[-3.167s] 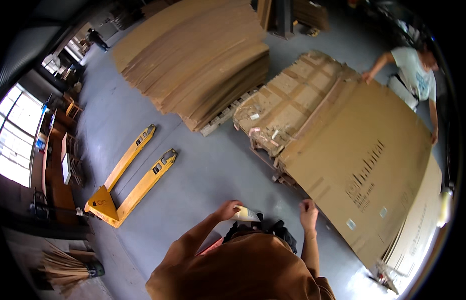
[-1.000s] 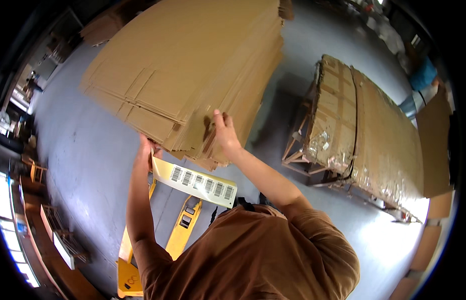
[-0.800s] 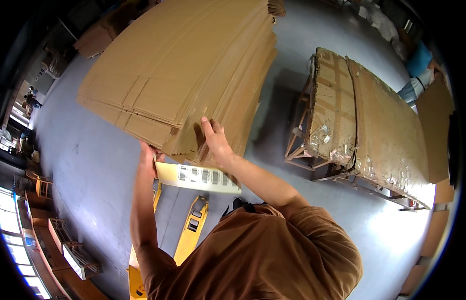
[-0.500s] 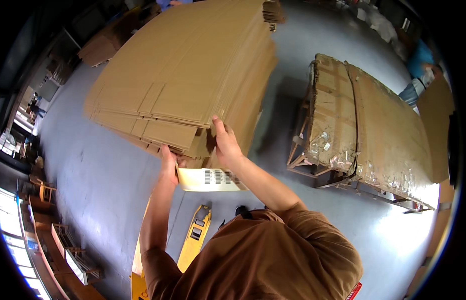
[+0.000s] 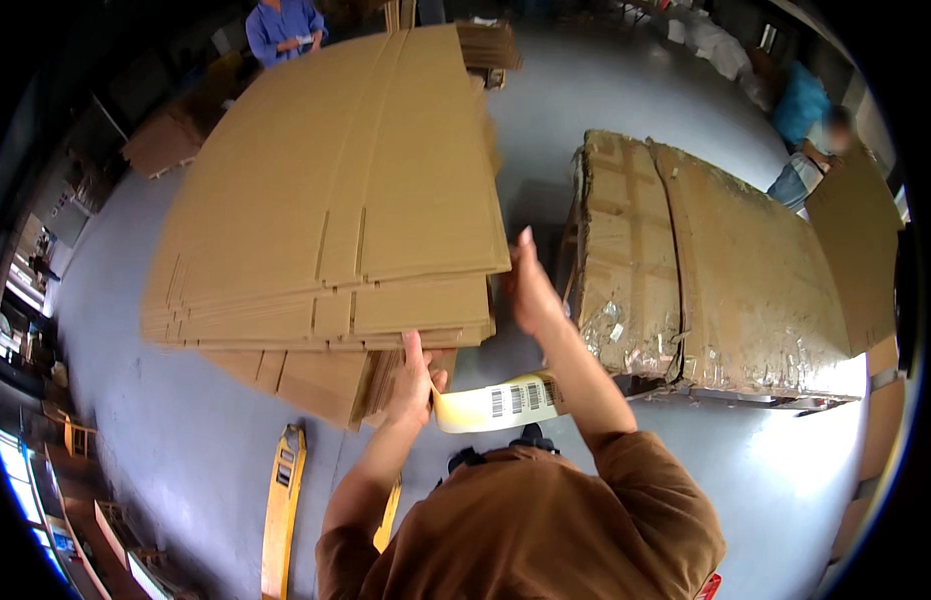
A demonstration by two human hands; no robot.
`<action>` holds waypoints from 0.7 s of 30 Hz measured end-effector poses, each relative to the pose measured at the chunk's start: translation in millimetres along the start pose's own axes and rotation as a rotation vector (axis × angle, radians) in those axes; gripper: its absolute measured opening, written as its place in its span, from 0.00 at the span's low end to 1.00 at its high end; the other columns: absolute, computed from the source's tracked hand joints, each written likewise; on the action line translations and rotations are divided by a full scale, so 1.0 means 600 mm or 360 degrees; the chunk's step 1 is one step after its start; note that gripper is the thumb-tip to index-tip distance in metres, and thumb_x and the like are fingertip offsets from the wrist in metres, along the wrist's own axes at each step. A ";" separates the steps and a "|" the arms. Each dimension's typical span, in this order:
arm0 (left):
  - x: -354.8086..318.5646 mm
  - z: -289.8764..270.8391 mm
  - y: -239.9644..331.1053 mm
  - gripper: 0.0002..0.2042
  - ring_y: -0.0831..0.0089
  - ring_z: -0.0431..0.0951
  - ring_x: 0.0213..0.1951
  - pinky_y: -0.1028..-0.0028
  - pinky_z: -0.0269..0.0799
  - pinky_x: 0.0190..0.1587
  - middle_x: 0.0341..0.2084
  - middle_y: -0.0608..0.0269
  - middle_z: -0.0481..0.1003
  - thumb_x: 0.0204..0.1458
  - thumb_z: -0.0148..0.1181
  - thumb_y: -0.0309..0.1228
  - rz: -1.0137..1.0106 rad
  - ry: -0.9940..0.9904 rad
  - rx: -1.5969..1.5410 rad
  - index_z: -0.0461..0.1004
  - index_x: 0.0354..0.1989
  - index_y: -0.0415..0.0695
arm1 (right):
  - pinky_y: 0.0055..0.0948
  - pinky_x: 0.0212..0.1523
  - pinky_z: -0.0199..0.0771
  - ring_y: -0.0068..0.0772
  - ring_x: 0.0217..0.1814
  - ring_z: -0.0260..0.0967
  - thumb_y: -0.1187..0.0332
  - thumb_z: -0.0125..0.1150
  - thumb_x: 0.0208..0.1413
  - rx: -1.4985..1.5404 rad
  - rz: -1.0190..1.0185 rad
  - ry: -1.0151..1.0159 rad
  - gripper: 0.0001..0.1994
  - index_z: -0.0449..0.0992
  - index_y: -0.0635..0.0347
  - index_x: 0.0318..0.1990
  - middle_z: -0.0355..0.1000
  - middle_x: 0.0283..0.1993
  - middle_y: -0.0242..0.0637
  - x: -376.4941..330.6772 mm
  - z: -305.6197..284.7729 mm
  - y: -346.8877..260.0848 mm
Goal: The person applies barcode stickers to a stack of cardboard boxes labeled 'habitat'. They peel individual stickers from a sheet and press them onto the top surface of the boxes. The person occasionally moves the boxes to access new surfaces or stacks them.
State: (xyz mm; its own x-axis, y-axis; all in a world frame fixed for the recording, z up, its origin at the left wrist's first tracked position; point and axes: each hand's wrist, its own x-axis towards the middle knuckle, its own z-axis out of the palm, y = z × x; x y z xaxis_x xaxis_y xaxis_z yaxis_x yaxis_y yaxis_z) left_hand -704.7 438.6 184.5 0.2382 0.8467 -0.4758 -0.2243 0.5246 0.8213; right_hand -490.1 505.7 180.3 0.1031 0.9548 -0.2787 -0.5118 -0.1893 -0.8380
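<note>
A tall stack of flat brown cardboard sheets [image 5: 276, 200] lies in front of me, its near layers jutting out unevenly. My left hand [image 5: 412, 388] is closed at the stack's near edge, thumb up against the lowest of those layers. From its grip hangs a curved strip of white barcode labels [image 5: 501, 402] with yellowish backing. The strip's far end passes behind my right forearm. Beside the right near corner of the upper sheets is my right hand [image 5: 534, 288], fingers stretched out and nothing seen in them; its contact with the edge is unclear.
At right stands a worn, taped cardboard-covered table [image 5: 756, 270]. A person [image 5: 811, 165] is beyond it, next to an upright cardboard sheet [image 5: 854, 250]. Another person in blue [image 5: 284, 30] stands past the stack. Yellow pallet-truck forks [image 5: 284, 510] lie on the grey floor at left.
Both hands have moved right, the label strip along with my left hand. The upper sheets now sit turned and farther right over the lower pile. My right hand has come off the top sheet's corner.
</note>
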 end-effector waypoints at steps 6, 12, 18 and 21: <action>-0.034 -0.057 0.033 0.46 0.82 0.53 0.11 0.81 0.48 0.13 0.39 0.56 0.77 0.54 0.30 0.71 -0.0034 -0.0079 0.0385 0.65 0.53 0.32 | 0.39 0.69 0.48 0.38 0.70 0.52 0.34 0.40 0.60 0.0035 -0.0037 -0.0326 0.42 0.55 0.64 0.67 0.57 0.68 0.43 -0.060 0.097 -0.110; -0.040 -0.087 0.092 0.50 0.83 0.51 0.10 0.83 0.48 0.12 0.31 0.55 0.79 0.50 0.28 0.74 -0.0018 -0.0024 0.0359 0.66 0.50 0.30 | 0.37 0.57 0.66 0.35 0.56 0.63 0.65 0.62 0.57 -0.0332 -0.0251 -0.0253 0.31 0.52 0.63 0.63 0.66 0.55 0.43 -0.075 0.163 -0.085; -0.029 -0.112 0.104 0.53 0.83 0.51 0.09 0.81 0.49 0.10 0.33 0.51 0.78 0.46 0.32 0.78 -0.0109 0.0025 -0.0050 0.67 0.47 0.28 | 0.34 0.43 0.71 0.30 0.43 0.66 0.69 0.62 0.55 -0.0400 -0.0320 -0.0115 0.26 0.57 0.64 0.58 0.68 0.44 0.40 -0.083 0.178 -0.077; -0.043 -0.095 0.135 0.45 0.83 0.51 0.08 0.81 0.47 0.10 0.30 0.53 0.78 0.49 0.36 0.74 -0.0028 0.0004 -0.0086 0.69 0.40 0.33 | 0.33 0.41 0.70 0.29 0.40 0.66 0.71 0.61 0.54 -0.0468 -0.0432 -0.0117 0.24 0.59 0.66 0.55 0.68 0.41 0.40 -0.090 0.190 -0.073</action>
State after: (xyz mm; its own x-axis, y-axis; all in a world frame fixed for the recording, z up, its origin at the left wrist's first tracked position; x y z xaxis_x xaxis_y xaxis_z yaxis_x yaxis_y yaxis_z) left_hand -782.6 464.3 245.4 0.2405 0.8373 -0.4909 -0.2707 0.5436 0.7945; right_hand -570.4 488.7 285.8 0.1340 0.9910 -0.0034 -0.2073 0.0247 -0.9780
